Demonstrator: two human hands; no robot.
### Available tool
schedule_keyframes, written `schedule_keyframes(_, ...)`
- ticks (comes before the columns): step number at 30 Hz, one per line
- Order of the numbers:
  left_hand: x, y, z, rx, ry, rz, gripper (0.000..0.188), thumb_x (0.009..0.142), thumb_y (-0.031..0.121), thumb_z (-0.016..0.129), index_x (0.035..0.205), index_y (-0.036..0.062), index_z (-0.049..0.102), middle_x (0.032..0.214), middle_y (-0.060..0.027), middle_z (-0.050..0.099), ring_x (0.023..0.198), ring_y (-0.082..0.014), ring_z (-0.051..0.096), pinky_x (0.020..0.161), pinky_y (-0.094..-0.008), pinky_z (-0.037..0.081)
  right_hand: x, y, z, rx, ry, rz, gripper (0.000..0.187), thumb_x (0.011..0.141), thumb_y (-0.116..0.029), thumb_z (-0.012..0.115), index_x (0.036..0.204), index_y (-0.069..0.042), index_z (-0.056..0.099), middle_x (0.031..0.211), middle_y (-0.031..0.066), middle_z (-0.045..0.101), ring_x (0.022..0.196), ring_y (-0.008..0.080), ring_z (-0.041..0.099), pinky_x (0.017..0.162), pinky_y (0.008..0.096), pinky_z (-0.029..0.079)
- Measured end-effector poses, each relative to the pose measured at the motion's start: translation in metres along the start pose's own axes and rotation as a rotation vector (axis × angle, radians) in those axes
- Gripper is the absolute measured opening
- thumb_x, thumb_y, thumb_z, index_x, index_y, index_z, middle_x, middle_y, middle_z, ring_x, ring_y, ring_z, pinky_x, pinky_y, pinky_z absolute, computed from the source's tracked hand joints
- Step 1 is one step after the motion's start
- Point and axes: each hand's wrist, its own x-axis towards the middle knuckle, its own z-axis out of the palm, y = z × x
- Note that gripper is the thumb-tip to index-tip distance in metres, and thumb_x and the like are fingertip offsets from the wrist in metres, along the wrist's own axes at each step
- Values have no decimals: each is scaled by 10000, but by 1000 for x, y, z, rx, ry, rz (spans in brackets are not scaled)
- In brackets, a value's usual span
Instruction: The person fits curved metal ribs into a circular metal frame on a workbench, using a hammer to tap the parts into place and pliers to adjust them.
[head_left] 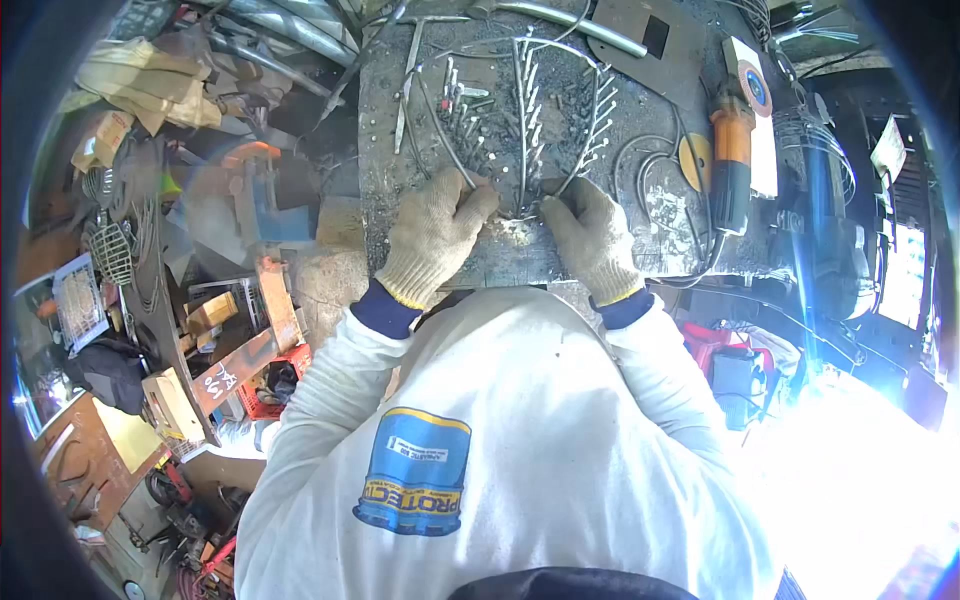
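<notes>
Both my hands wear pale knitted gloves and rest at the near edge of a dark, worn metal workbench (400,200). My left hand (437,230) is closed on the lower end of a thin curved metal rod (445,135). The fingers of my right hand (592,230) close around another curved metal rod (583,155). Whether the two rods join at the far side, I cannot tell. Between them stands a straight stem with several short metal pins (527,110) slanting off it. More short pins lie in rows beside each rod.
An angle grinder (732,165), orange and dark grey, lies at the bench's right, its cable hanging over the near edge. Nearby are a yellowish disc (695,162) and bent wire. A flat metal plate (630,60) and pipe lie at the back. Scrap and boxes crowd the left.
</notes>
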Motion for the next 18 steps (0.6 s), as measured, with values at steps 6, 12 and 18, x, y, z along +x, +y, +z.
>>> schedule_keyframes(6, 4, -21, 11, 57, 158, 255, 166, 968, 212, 727, 1006, 58, 679, 795, -99, 699, 694, -226, 661, 663, -370, 507, 2, 3, -2, 9, -39, -8, 296, 968, -245, 640, 1180, -56, 722, 1024, 150, 763, 963, 262, 739, 847, 384, 558)
schedule_keyframes(12, 6, -21, 9, 74, 115, 246, 157, 972, 202, 723, 1010, 58, 677, 829, -100, 714, 727, -230, 680, 677, -368, 514, 5, 18, 1, -21, -7, -96, 258, 961, -264, 641, 1083, -48, 713, 965, 181, 744, 929, 350, 727, 806, 434, 549)
schedule_keyframes(18, 4, -21, 9, 122, 134, 186, 160, 963, 208, 731, 1009, 62, 685, 854, -115, 732, 763, -247, 713, 693, -374, 530, 8, 19, 4, -112, -2, -93, 249, 950, -278, 656, 994, -34, 678, 894, 216, 708, 897, 417, 699, 767, 471, 534)
